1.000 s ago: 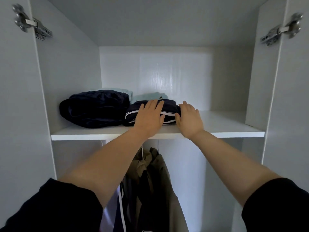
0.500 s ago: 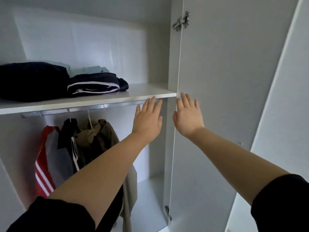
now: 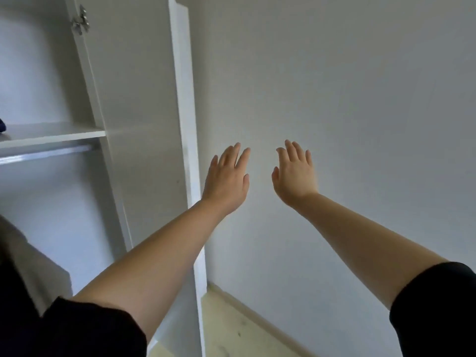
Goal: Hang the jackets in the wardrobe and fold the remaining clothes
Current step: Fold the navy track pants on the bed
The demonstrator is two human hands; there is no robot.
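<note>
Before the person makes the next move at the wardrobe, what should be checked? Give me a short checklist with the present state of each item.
1. Left hand free, fingers straight, nothing in its grip: ok.
2. Right hand free, nothing in its grip: ok.
3. Wardrobe door open: ok.
4. Bare space at the right end of the shelf: ok.
5. Folded clothes lying tidy on the shelf: cannot tell, only a dark edge shows.
6. More clothes left to fold: cannot tell, none in view.

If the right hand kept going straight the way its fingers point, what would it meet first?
Most likely the bare wall. The right hand is open, holds nothing, and nothing shows between its fingers and the wall, though depth is hard to judge.
</note>
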